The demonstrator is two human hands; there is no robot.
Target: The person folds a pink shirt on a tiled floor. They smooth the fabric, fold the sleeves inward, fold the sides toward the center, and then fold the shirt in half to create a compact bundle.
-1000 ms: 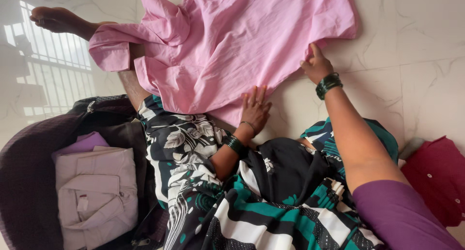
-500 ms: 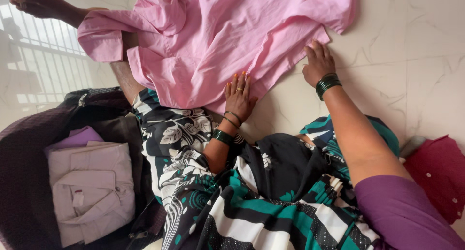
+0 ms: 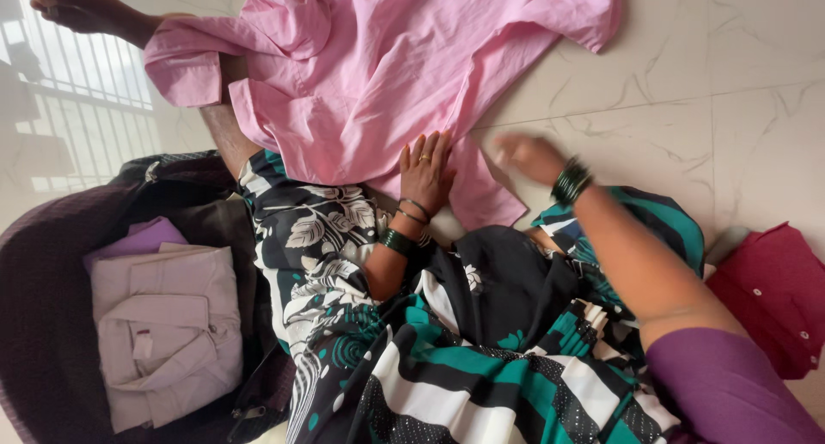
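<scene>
A pink shirt lies spread on the white marble floor, partly over my outstretched leg. My left hand rests flat on its near hem, fingers together and pointing away, holding nothing. My right hand is blurred, low over the floor just right of a pink corner of the shirt that lies close to my lap. I cannot tell whether it grips the cloth. Both wrists wear green bangles. My lap is covered by black, white and teal patterned cloth.
A dark maroon bag lies open at the left with a folded pale pink shirt inside. A red buttoned garment lies on the floor at the right. My bare foot reaches to the top left.
My right hand has swept from the shirt's far right edge toward my lap, and the shirt's lower right part has come in with it. My left hand has stayed pressed on the hem.
</scene>
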